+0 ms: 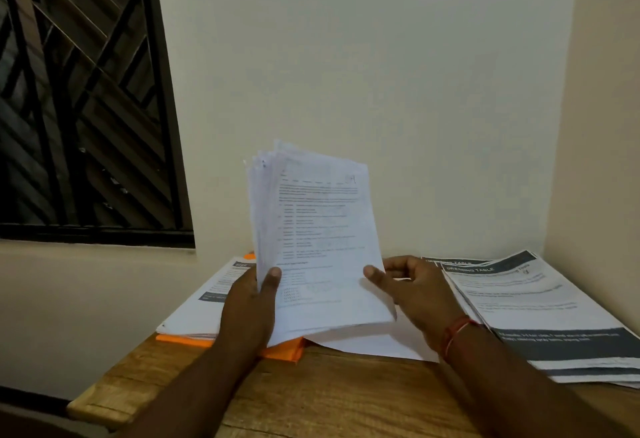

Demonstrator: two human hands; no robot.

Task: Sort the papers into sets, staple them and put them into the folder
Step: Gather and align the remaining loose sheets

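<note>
A thick stack of printed white papers (318,229) stands nearly upright above the middle of the wooden table (311,399). My left hand (247,309) grips its lower left edge, thumb on the front sheet. My right hand (415,294) holds the lower right edge of the front sheet, thumb on its face and fingers curled behind. An orange folder (282,351) lies flat under the papers at the left, with a pile of printed sheets (204,302) on it. No stapler is in sight.
A pile of sheets headed "DRESSING TABLE" (540,313) with dark bands lies at the right, against the corner of the walls. A single white sheet (374,344) lies flat under the held stack. A barred window (83,98) is at the left.
</note>
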